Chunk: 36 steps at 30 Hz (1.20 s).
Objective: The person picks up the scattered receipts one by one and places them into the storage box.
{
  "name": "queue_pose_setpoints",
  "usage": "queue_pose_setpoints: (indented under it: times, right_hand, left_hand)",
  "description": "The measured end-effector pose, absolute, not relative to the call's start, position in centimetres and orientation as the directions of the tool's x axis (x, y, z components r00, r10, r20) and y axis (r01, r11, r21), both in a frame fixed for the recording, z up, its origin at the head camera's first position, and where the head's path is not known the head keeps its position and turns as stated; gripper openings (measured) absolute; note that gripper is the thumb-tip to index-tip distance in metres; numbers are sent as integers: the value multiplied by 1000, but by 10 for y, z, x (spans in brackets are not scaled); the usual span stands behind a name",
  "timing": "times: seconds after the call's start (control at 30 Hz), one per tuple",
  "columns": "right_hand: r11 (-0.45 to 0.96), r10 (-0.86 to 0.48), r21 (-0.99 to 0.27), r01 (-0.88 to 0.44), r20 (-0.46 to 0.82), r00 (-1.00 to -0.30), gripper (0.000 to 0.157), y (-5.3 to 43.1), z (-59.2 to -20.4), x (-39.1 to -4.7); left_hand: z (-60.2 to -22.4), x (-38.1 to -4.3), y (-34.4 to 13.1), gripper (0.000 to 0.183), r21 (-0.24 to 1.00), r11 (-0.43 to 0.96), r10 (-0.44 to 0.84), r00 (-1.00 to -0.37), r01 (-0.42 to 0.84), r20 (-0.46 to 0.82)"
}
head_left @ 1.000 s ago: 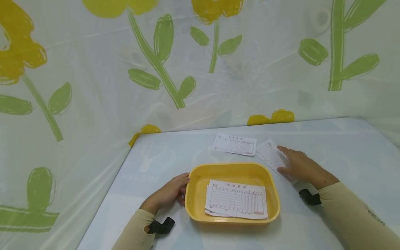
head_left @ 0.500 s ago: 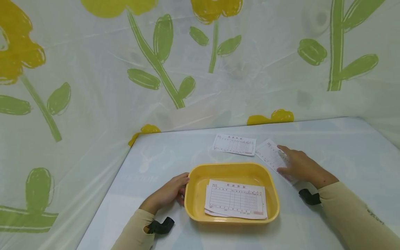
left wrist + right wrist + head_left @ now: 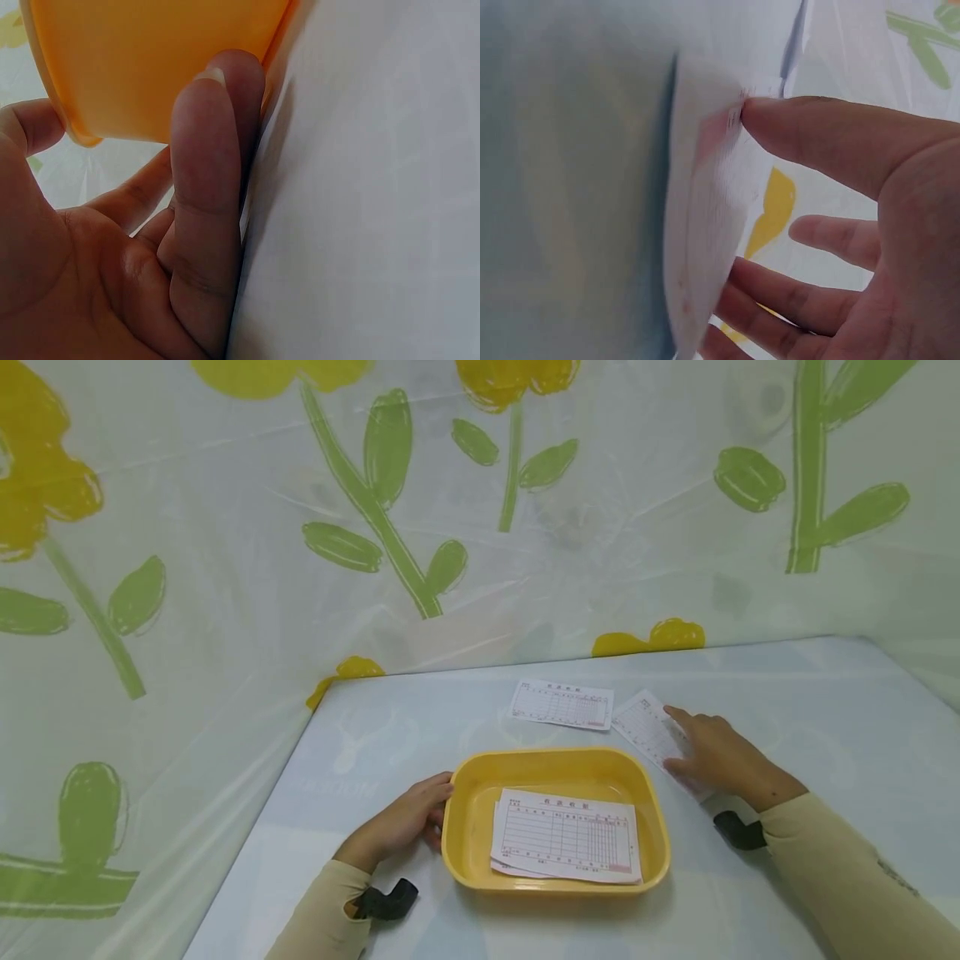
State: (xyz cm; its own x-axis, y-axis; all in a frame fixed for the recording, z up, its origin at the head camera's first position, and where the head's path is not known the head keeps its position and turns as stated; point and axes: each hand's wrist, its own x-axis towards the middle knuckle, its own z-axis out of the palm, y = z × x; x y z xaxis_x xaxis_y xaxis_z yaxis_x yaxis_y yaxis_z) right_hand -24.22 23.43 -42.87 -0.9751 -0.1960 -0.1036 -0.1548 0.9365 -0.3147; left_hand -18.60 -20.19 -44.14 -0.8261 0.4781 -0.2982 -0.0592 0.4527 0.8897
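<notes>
My left hand (image 3: 397, 821) is beside the yellow plastic tray (image 3: 555, 763) at its left end. In the left wrist view, one fingertip touches the rim while other fingers lie along the outer wall, close over the tabletop. Printed receipt slips (image 3: 566, 835) lie stacked inside, the top one slightly askew. To the right of the tray, my right hand (image 3: 716, 758) reaches over a slanted receipt slip (image 3: 645, 722). The right wrist view shows my thumb at the slip's red-printed end (image 3: 718, 135) and other fingers at its opposite edge; the near end bows up from the table.
Another receipt slip (image 3: 562, 703) lies flat behind the tray, close to the slanted one. The pale tabletop (image 3: 405, 727) ends at a white curtain (image 3: 555, 585) with yellow and green flowers. Black bands (image 3: 386, 902) are on both wrists.
</notes>
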Motion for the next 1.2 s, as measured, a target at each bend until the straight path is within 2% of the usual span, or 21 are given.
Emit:
queue_pose_setpoints:
  times: [0.4,0.63,1.2]
  right_hand:
    - [942,-159,-315,-116,-115,-981,90,231,-424,-239]
    - [928,-157,-360,-99,-133,-979,89,232,-424,-239]
    - [971,-128,-213,-103,-105,-986,89,228,-426,-232]
  left_hand:
    - [-440,-188,-202,49,900,431,484,-826,-62,-288]
    - [-441,-187,-202,48,899,433,490,-822,-62,-292]
    - [-442,-187,-202,50,897,439,488,-821,-62,-295]
